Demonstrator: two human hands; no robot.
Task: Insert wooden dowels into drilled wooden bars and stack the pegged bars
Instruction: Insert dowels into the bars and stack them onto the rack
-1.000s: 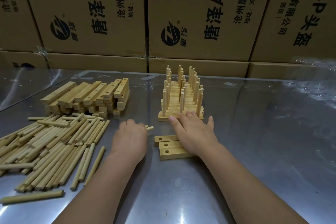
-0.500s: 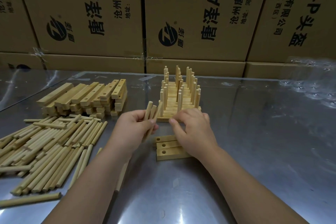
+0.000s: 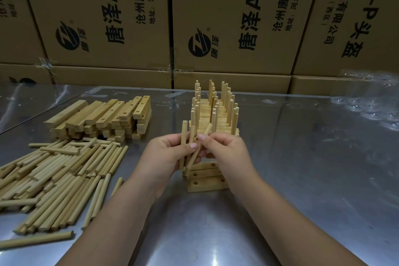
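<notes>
My left hand (image 3: pixel 164 157) grips a small bunch of wooden dowels (image 3: pixel 184 136) held upright above the table. My right hand (image 3: pixel 226 153) pinches one tilted dowel (image 3: pixel 206 130) out of that bunch. Right below the hands lie three drilled wooden bars (image 3: pixel 205 181) side by side, partly hidden by my right hand. Behind them stands the stack of pegged bars (image 3: pixel 213 112) with many dowels pointing up.
A heap of loose dowels (image 3: pixel 56 177) covers the left of the steel table (image 3: pixel 302 179). A pile of drilled bars (image 3: pixel 101 116) sits behind that heap. Cardboard boxes (image 3: pixel 237 17) wall off the far edge. Crumpled clear plastic (image 3: pixel 371 101) lies at the far right.
My left hand lifted a bunch of dowels from the table. My right hand left the drilled bars and rose to pinch one dowel from the bunch.
</notes>
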